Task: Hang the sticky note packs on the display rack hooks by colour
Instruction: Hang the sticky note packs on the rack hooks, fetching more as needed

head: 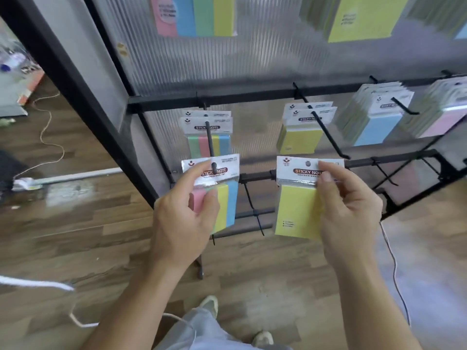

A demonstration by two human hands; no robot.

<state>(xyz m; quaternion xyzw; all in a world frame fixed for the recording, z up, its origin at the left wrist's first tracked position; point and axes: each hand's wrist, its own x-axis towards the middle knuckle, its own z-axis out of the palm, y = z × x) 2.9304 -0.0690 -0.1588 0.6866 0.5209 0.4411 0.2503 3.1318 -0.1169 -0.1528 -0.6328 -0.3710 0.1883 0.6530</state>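
Sticky note packs fill both hands: my left hand (184, 213) pinches a multicolour pack (222, 195) at its hook (211, 145) tip, thumb hiding the pink strip; my right hand (346, 205) clamps a yellow pack (295, 210) below its hook (328, 135), header text partly covered.

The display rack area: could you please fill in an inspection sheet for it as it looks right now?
Surface: wooden floor below the rack; no table seen.
Job's things: multicolour pack with its hole at the tip of the left hook; yellow pack held off any hook; multicolour, yellow, blue and pink packs already hanging along the display rack.
Clutter: blurred items on the floor at far left, cannot tell what.
Hands: left hand grips the multicolour pack; right hand grips the yellow pack.
Cables: thin cord on the left floor; another at right.
Surroundings: ribbed translucent panel behind the rack.
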